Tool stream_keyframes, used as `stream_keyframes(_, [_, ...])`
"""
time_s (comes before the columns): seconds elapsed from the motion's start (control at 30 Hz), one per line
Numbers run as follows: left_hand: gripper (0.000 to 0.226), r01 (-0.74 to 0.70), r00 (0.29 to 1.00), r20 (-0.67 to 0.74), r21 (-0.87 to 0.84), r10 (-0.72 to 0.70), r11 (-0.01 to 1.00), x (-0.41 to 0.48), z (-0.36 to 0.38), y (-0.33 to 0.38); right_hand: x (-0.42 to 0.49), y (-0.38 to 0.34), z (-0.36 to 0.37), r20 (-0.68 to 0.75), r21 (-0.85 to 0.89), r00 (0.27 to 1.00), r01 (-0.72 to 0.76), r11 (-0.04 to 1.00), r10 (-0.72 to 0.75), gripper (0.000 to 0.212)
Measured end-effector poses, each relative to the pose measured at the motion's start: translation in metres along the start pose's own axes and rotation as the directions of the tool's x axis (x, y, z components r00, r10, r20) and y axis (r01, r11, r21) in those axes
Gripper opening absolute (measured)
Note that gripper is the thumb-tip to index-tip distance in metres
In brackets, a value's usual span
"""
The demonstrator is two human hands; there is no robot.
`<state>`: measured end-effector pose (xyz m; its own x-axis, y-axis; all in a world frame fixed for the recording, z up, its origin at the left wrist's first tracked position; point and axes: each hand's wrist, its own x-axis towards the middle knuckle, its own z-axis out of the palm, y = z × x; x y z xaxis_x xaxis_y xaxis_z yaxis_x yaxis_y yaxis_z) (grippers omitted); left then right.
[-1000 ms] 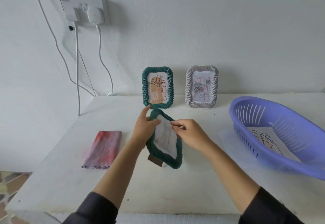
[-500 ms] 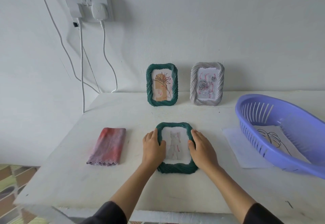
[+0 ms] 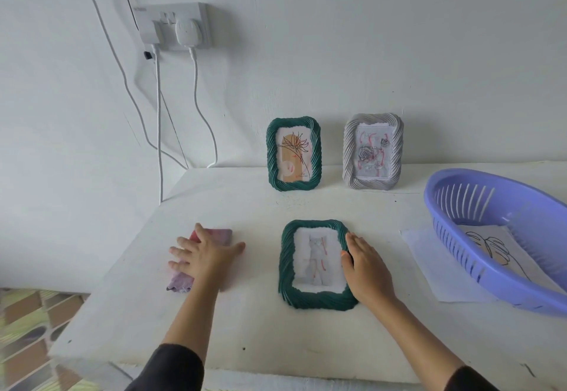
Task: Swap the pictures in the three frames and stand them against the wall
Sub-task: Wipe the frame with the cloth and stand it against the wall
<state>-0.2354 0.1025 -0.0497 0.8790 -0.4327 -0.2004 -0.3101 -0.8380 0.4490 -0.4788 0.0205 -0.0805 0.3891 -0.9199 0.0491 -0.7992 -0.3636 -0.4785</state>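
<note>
A green rope-edged frame [image 3: 316,300] lies flat, face up, on the white table [image 3: 276,335], with a pale picture in it. My right hand [image 3: 366,269] rests on its right edge, fingers straight. My left hand [image 3: 204,255] lies flat on a folded pink-purple cloth [image 3: 214,234] left of the frame. A second green frame [image 3: 294,154] with a flower drawing and a grey frame [image 3: 372,152] with a rose picture stand upright against the wall.
A purple plastic basket [image 3: 503,255] sits at the right with a leaf line drawing [image 3: 491,246] inside. A sheet of white paper [image 3: 429,265] lies partly under it. A wall socket [image 3: 173,24] with white cables hangs at upper left. The table's left edge drops to a patterned floor.
The green frame was tilted in both hands, then laid flat. My left hand has since left its left edge and moved left onto the cloth; my right hand stays on the frame.
</note>
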Motion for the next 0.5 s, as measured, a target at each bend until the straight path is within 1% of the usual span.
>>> stream_keyframes(0.03, [0.109,0.021,0.999,0.036,0.001,-0.021,1.000,0.002,-0.004,-0.003,0.000,0.000,0.000,0.004,0.003,1.000,-0.001,1.000,0.001,0.050])
stream_keyframes(0.1, [0.107,0.020,0.998,0.054,-0.002,-0.020,1.000,0.005,-0.009,-0.006,0.000,-0.001,-0.001,0.014,0.005,1.000,-0.001,1.000,0.001,0.050])
stream_keyframes(0.2, [0.094,0.001,0.998,0.056,-0.038,0.001,0.999,0.008,-0.016,-0.008,0.000,0.000,-0.001,0.019,0.018,1.000,-0.004,1.000,0.004,0.050])
stream_keyframes(0.27, [0.085,0.003,0.997,0.084,-0.075,0.003,0.997,0.011,-0.018,-0.010,0.000,0.001,-0.002,0.018,0.055,1.000,-0.012,0.998,0.011,0.049])
stream_keyframes(0.37, [0.068,-0.030,0.992,0.114,-0.153,0.048,0.988,0.011,-0.022,-0.013,0.000,0.001,-0.005,0.030,0.181,0.999,-0.038,0.983,0.034,0.050])
stream_keyframes(0.43, [0.062,-0.044,0.981,0.173,-0.245,0.088,0.968,0.012,-0.027,-0.011,0.000,-0.001,-0.010,0.018,0.293,0.998,-0.066,0.954,0.063,0.054])
stream_keyframes(0.5, [0.050,-0.038,0.936,0.302,-0.424,0.181,0.905,0.007,-0.033,-0.001,-0.002,-0.007,-0.016,-0.045,0.349,0.997,-0.043,0.936,0.062,0.059])
